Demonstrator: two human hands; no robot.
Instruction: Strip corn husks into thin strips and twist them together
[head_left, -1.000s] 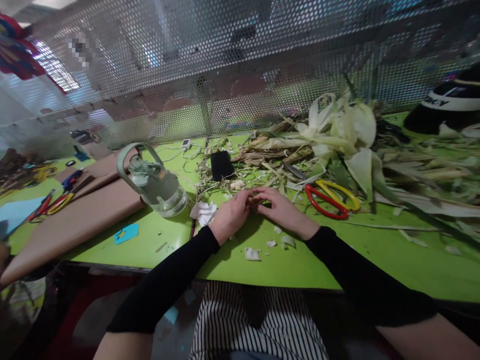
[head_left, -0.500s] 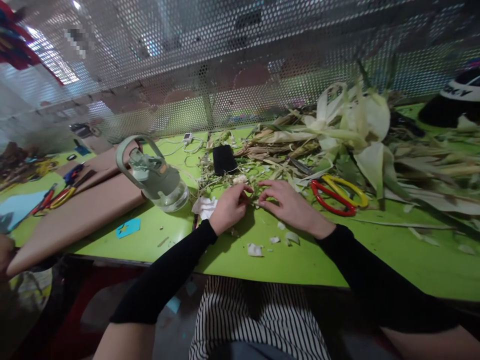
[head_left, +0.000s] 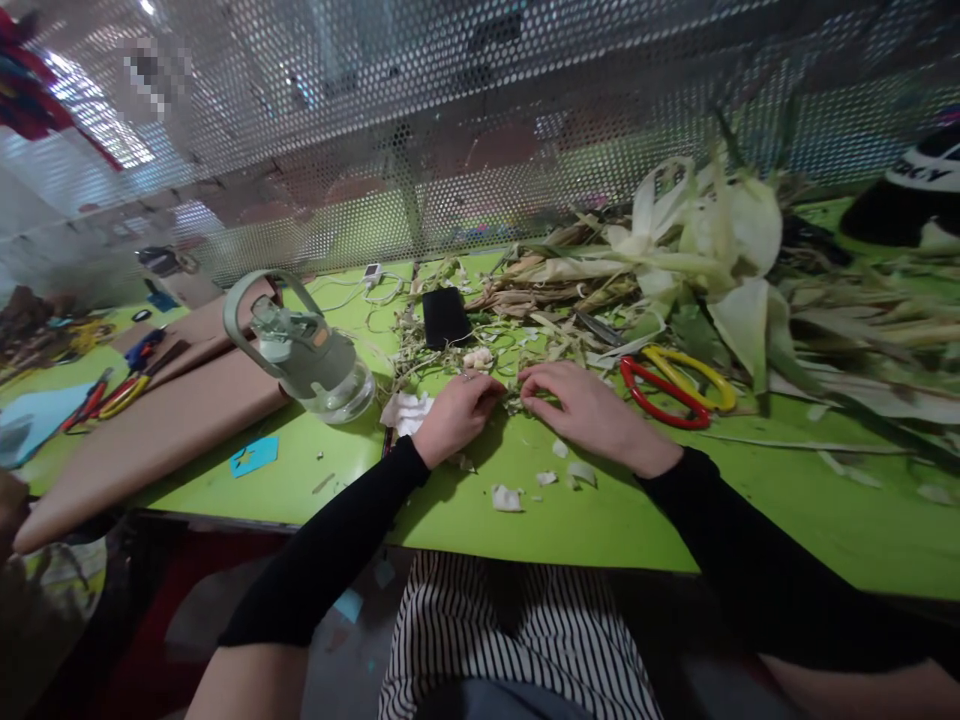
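My left hand (head_left: 459, 415) is low over the green table (head_left: 442, 520), thumb and forefinger pinched together. Facing it, a small gap away, my right hand (head_left: 581, 412) has its fingers curled and the tips pressed close. Whatever the fingertips hold, if anything, is too small to make out. Shredded plant bits (head_left: 513, 402) lie between and behind the hands. Just beyond the left hand sits a small pale, lumpy piece (head_left: 477, 358). A crumpled white tissue (head_left: 406, 411) is beside the left wrist. Scissors with red and yellow handles (head_left: 666, 394) lie right of my right hand.
A water bottle (head_left: 309, 355) stands to the left, near brown wrapped bundles (head_left: 161, 440) and pliers (head_left: 124, 395). Behind the hands lies a black phone (head_left: 446, 318). Corn husks (head_left: 727, 240) pile up at the right, before a perforated metal screen (head_left: 360, 130). Someone's hand (head_left: 11, 500) shows far left.
The fingers of my left hand have drawn closer together and tipped slightly downward. My right fingers have curled in a little. The surroundings look the same apart from a slight view shift.
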